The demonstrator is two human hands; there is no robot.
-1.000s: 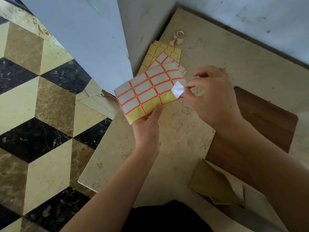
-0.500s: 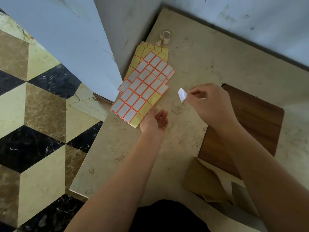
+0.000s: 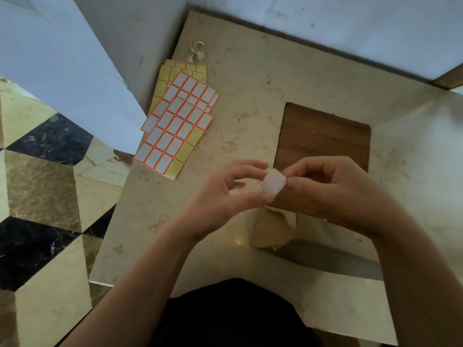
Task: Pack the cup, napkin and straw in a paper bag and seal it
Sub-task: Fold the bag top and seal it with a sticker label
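A small white sticker label (image 3: pixel 273 183) is held up over the table between both hands. My left hand (image 3: pixel 225 196) pinches its left edge with thumb and fingertips. My right hand (image 3: pixel 333 189) pinches its right edge. Below the hands lies the brown paper bag (image 3: pixel 269 229), flat on the marble table, partly hidden by my right wrist. The cup, napkin and straw are not visible.
Sheets of white labels with orange borders on yellow backing (image 3: pixel 179 126) lie at the table's left. A small tape roll (image 3: pixel 199 46) sits at the back left near the wall. A dark wooden inset (image 3: pixel 323 139) is in the marble tabletop (image 3: pixel 240 101). Patterned floor lies left.
My left hand put the label sheet down on the pile and came over to the peeled sticker. My right hand carried the sticker down toward the bag; both hands now hold it.
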